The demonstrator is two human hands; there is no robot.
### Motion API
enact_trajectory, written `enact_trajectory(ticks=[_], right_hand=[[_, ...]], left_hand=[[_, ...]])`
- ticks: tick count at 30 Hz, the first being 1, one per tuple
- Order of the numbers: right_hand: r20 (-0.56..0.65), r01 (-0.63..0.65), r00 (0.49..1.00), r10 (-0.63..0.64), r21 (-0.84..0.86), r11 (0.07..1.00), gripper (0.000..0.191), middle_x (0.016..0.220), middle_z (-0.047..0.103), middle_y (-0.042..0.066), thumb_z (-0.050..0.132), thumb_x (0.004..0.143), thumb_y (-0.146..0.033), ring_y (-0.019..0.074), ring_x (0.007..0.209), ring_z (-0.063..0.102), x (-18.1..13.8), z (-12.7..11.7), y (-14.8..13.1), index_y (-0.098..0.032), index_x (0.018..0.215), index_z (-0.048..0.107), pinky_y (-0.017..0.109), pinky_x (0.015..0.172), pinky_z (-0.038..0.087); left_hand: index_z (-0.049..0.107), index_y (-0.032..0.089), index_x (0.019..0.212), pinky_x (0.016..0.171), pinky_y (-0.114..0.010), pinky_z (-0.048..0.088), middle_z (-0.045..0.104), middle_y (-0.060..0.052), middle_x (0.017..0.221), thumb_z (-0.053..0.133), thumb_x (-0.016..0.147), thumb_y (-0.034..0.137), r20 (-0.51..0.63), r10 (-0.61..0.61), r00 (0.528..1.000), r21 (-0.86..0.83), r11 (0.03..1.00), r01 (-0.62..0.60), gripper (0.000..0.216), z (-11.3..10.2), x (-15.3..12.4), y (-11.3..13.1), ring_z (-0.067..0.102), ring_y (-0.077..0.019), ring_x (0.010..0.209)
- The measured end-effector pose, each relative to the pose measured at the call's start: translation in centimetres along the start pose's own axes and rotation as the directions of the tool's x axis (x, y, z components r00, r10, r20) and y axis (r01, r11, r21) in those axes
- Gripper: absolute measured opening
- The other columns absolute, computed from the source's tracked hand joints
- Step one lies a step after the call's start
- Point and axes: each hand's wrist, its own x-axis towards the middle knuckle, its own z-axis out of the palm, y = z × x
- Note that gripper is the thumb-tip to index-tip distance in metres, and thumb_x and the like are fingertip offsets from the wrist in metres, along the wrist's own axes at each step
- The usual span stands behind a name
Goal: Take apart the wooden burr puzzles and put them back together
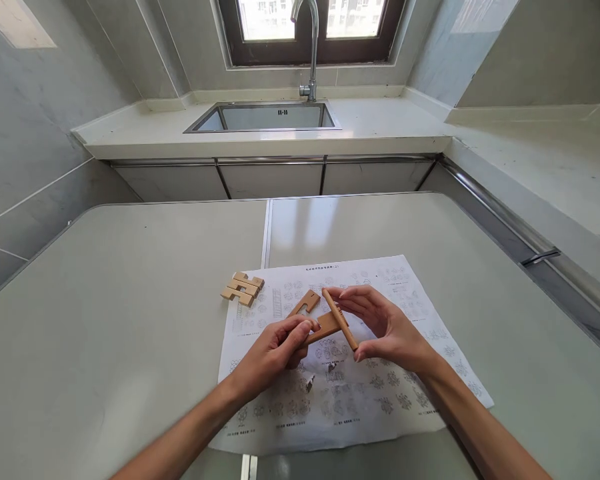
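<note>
Left hand: fingers closed, thumb and fingertips pinching one end of a flat piece of wood. The piece ran out from the left fingertips toward the right palm.

Right hand: fingers curled and gripping a bar. The fingertips were on its far end and the thumb near its close end. The bar lay across the flat piece, touching it, between the two sets of fingertips. Both parts were held just above a sheet printed with diagrams.

A slotted piece sat just beyond the left fingertips, close to the bar's far end. Whether it touched the bar could not be determined. A stack of similar pieces rested farther out to the left of the left fingers, at the sheet's corner, clear of both hands.

The sheet lay flat on a table under both wrists. A sink and tap stood well beyond the fingers, below a window.
</note>
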Motion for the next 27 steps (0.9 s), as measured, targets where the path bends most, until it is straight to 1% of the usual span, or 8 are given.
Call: enact_trajectory(ticks=[3,6,9,14,15,20,25,27], right_hand=[[-0.020,0.012,1.000,-0.013,-0.037,0.999,0.069,0.160,0.057,0.006,0.101,0.072,-0.027,0.0298,0.151,0.049,0.06,0.25,-0.12,-0.037,0.129,0.063,0.053,0.127,0.041],[0.014,-0.012,1.000,0.012,-0.008,1.000,0.070,0.160,0.056,0.007,0.102,0.071,-0.030,0.0310,0.152,0.049,0.11,0.24,0.01,-0.036,0.128,0.063,0.054,0.126,0.041],[0.050,-0.037,0.998,0.036,0.020,0.999,0.071,0.160,0.056,0.007,0.102,0.071,-0.032,0.0308,0.153,0.048,0.11,0.16,0.24,-0.036,0.130,0.062,0.054,0.127,0.039],[-0.030,-0.010,1.000,0.009,-0.040,0.999,0.072,0.160,0.055,0.009,0.102,0.070,-0.028,0.0317,0.153,0.046,0.03,0.23,0.55,-0.035,0.129,0.061,0.053,0.126,0.040],[-0.031,-0.012,0.999,0.011,-0.043,0.999,0.072,0.161,0.055,0.009,0.102,0.070,-0.028,0.0318,0.154,0.046,0.01,0.23,0.58,-0.035,0.129,0.061,0.054,0.126,0.040],[0.065,-0.082,0.995,0.082,0.005,0.997,0.074,0.161,0.053,0.010,0.102,0.069,-0.037,0.0330,0.153,0.047,-0.03,0.25,0.62,-0.035,0.130,0.061,0.055,0.128,0.038],[-0.022,-0.049,0.999,0.048,-0.060,0.997,0.073,0.161,0.054,0.010,0.102,0.069,-0.036,0.0334,0.154,0.045,0.09,0.68,0.74,-0.034,0.129,0.061,0.056,0.131,0.032],[-0.001,-0.064,0.998,0.064,-0.055,0.996,0.074,0.161,0.054,0.010,0.103,0.069,-0.035,0.0332,0.154,0.045,0.11,0.73,0.72,-0.034,0.129,0.061,0.056,0.131,0.032]], left_hand=[[0.059,0.017,0.099,0.051,-0.024,0.019,0.029,0.009,0.066,0.057,0.104,0.060,-0.039,0.005,0.999,0.029,1.000,-0.004,0.043,0.07,-0.03,-0.02,0.023,-0.0081,0.055],[0.057,0.017,0.096,0.051,-0.025,0.020,0.032,0.008,0.065,0.056,0.104,0.061,-0.036,0.008,0.999,0.063,0.998,-0.005,0.045,0.16,-0.12,0.01,0.025,-0.0085,0.056],[0.057,0.018,0.095,0.051,-0.025,0.021,0.032,0.008,0.066,0.056,0.103,0.061,-0.021,0.002,1.000,0.068,0.998,0.000,0.045,0.18,-0.11,-0.01,0.026,-0.0087,0.056],[0.059,0.018,0.099,0.052,-0.025,0.021,0.032,0.009,0.065,0.055,0.103,0.063,-0.062,-0.008,0.998,0.068,0.998,0.013,0.045,0.14,-0.04,-0.31,0.026,-0.0090,0.055],[0.059,0.017,0.100,0.052,-0.025,0.022,0.032,0.008,0.065,0.055,0.103,0.062,-0.068,-0.010,0.998,0.076,0.997,0.015,0.045,0.15,-0.05,-0.33,0.026,-0.0092,0.056],[0.058,0.017,0.093,0.056,-0.026,0.024,0.037,0.006,0.068,0.053,0.103,0.063,-0.038,-0.003,0.999,0.164,0.986,0.009,0.047,0.22,-0.07,0.00,0.030,-0.0106,0.060],[0.059,0.018,0.098,0.054,-0.026,0.024,0.036,0.007,0.065,0.052,0.104,0.063,-0.072,0.002,0.997,0.147,0.989,0.009,0.046,0.28,-0.07,0.14,0.029,-0.0108,0.057],[0.058,0.017,0.096,0.054,-0.026,0.024,0.037,0.007,0.066,0.051,0.104,0.062,-0.058,0.004,0.998,0.145,0.989,0.005,0.046,0.34,-0.15,0.08,0.029,-0.0106,0.058]])
